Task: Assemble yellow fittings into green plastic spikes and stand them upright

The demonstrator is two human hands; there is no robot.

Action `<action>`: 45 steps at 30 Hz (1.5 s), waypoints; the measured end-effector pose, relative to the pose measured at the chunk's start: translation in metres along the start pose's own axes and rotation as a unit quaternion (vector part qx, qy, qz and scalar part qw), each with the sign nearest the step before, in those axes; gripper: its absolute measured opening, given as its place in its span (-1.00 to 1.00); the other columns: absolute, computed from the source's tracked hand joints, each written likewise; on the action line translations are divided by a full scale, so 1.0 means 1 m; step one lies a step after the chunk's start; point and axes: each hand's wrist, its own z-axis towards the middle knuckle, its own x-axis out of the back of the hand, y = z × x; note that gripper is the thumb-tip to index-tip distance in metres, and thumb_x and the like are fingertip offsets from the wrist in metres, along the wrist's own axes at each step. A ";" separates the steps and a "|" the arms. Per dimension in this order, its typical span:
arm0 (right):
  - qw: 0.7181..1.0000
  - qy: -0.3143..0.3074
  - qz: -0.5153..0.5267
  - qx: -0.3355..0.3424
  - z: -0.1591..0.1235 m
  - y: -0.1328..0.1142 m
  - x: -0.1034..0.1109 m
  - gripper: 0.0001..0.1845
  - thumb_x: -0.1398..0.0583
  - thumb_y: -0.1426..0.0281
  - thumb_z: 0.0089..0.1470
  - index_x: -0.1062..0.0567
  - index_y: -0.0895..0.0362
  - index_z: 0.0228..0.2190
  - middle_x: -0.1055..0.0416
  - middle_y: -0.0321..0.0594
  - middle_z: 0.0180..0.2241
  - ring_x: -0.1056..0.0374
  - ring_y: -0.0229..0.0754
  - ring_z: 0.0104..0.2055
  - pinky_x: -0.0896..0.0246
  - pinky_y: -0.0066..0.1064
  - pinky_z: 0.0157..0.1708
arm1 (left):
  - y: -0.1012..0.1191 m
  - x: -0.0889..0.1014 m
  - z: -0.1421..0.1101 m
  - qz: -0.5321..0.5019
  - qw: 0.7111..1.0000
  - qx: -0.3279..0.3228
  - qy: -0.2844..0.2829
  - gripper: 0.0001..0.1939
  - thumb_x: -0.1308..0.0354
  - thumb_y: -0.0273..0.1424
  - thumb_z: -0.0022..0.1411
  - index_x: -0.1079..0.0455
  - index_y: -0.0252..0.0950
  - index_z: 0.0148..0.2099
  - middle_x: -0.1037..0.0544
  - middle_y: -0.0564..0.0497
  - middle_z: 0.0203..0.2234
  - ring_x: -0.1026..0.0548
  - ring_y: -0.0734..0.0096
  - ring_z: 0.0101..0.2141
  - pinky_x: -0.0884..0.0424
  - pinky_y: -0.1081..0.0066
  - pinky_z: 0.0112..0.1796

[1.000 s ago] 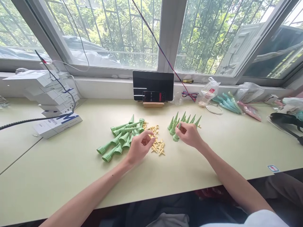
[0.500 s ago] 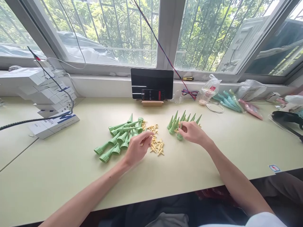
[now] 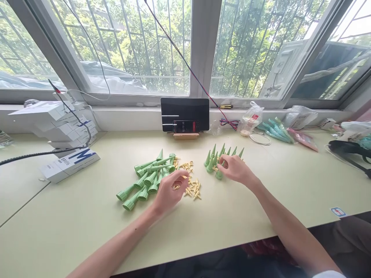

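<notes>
My right hand (image 3: 236, 168) pinches a light green cone (image 3: 219, 176) that stands upright on the table, with a small yellow piece (image 3: 215, 168) at its left side. Several more green cones (image 3: 209, 168) stand upright just behind it. My left hand (image 3: 170, 192) hovers over loose small yellow nozzle-like pieces (image 3: 197, 189), its fingers curled and the thumb and index finger apart; nothing shows between them. To its left lies a heap of green cones (image 3: 131, 200), most on their sides with hollow ends towards me. My left hand hides part of both heaps.
A phone (image 3: 186, 126) on a wooden stand leans before a black tablet (image 3: 185, 106). White boxes (image 3: 71, 164) are stacked at the left with a black cable (image 3: 43, 152) across them. Bagged items (image 3: 275, 129) and a white cord (image 3: 261, 139) lie at the back right.
The right hand has moved the held cone slightly right, then kept it there. The left hand stays above the yellow pieces, its fingers shifting a little. The camera view has tilted upward.
</notes>
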 end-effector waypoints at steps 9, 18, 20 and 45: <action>0.962 0.262 -0.050 0.055 -0.005 -0.013 -0.003 -0.73 -0.12 0.28 0.20 -0.34 0.11 -0.51 -0.16 -0.39 -0.69 -0.06 -0.32 -0.64 0.09 -0.44 -0.55 | -0.004 -0.001 -0.002 0.104 0.993 -0.047 0.012 -0.92 -0.11 -0.43 0.32 -0.43 -0.25 -0.19 -0.29 0.24 -0.71 -0.27 0.62 -0.68 -0.33 0.56 -0.50; 0.931 0.195 -0.031 0.306 -0.006 -0.044 -0.040 -0.69 -0.05 0.46 0.25 -0.30 0.12 -0.55 -0.19 -0.39 -0.66 0.02 -0.37 -0.65 0.18 -0.47 -0.60 | -0.013 -0.003 -0.012 0.216 0.945 -0.241 -0.049 -0.80 0.01 -0.57 0.34 -0.39 -0.28 -0.08 -0.28 0.22 -0.68 -0.17 0.63 -0.68 -0.12 0.55 -0.59; 0.926 0.158 -0.041 0.339 -0.002 -0.046 -0.048 -0.67 -0.02 0.47 0.26 -0.29 0.13 -0.55 -0.19 -0.38 -0.64 0.03 -0.36 -0.64 0.19 -0.46 -0.60 | -0.011 0.000 -0.011 0.262 0.910 -0.309 -0.091 -0.74 0.08 -0.61 0.35 -0.35 -0.30 -0.02 -0.37 0.14 -0.59 -0.21 0.60 -0.65 -0.11 0.52 -0.59; 0.966 0.062 0.030 0.250 -0.018 -0.042 -0.091 -0.77 -0.05 0.48 0.24 -0.39 0.15 -0.45 -0.32 -0.30 -0.51 -0.13 -0.33 -0.53 0.05 -0.46 -0.51 | -0.030 0.026 0.012 0.312 0.913 -0.263 0.013 -0.64 -0.05 -0.66 0.27 -0.35 -0.30 0.08 -0.53 -0.24 0.01 -0.53 0.13 0.03 -0.54 0.19 -0.04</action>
